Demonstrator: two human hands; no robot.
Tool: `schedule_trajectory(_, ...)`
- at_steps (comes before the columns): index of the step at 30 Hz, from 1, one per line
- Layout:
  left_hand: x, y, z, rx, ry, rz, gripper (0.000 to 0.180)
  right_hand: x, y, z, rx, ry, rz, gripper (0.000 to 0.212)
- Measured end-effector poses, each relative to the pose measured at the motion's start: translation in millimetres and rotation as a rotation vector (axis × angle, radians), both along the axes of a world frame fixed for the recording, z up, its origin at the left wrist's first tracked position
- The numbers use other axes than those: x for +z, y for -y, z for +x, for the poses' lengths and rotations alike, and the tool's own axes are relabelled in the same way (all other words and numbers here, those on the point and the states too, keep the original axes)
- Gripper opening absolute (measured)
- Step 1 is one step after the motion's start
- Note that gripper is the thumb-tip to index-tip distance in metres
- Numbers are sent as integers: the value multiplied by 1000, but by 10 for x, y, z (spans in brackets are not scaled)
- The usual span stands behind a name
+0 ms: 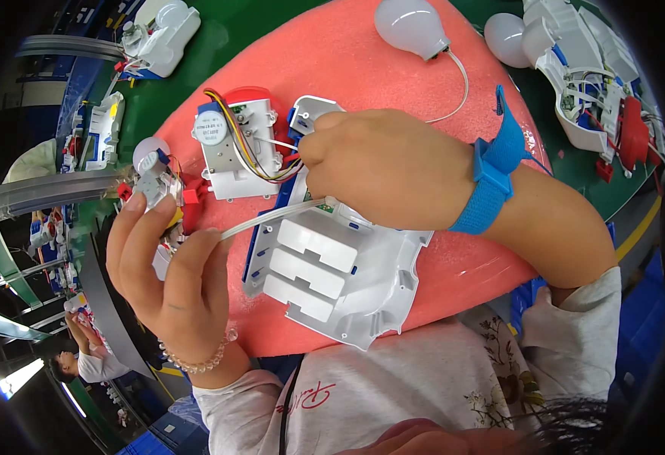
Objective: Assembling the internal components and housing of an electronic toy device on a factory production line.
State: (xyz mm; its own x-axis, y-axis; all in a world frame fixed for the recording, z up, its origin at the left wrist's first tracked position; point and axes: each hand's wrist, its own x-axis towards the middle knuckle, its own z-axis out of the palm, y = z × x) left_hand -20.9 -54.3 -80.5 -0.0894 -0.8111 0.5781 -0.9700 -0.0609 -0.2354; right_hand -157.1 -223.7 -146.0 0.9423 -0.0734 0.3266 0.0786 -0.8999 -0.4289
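Observation:
A white cable (268,218) stretches from my left hand (173,265) to the thumb side of my right hand (385,168). My left thumb and index finger pinch it; the other fingers are raised. My right hand, with a blue wrist strap, is closed over the upper part of a white plastic housing (381,292), its fingertips hidden. The housing lies inside up, with several rectangular blocks and part of a green circuit board (325,206). Just left of my right hand rests a white motor unit (237,144) with a silver round motor and coloured wires.
A pink foam pad (453,273) lies under the work. A white bulb (412,29) with a thin lead rests at its far edge. Partly assembled units stand at the far left (162,42) and right (582,83). A metal rail (52,199) runs at left; another person (97,364) is beyond.

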Motion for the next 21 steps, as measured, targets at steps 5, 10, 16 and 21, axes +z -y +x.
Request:
schedule_trajectory(5, -3, -39, 22, -8, -12, 9, 23, -16, -7, -10, 2, -3, 8, 10)
schedule_trajectory(10, -4, 2, 47, -4, -38, 34, 25, -27, -9, 14, -13, -12, 23, 10)
schedule_trajectory(16, 45, 111, 45, -69, -74, -2, 23, 186, 23, -25, -3, -78, -31, 12)
schedule_trajectory(21, 40, 110, -93, -37, -56, 113, 17, 96, 16, -186, -1, -45, 51, 13)
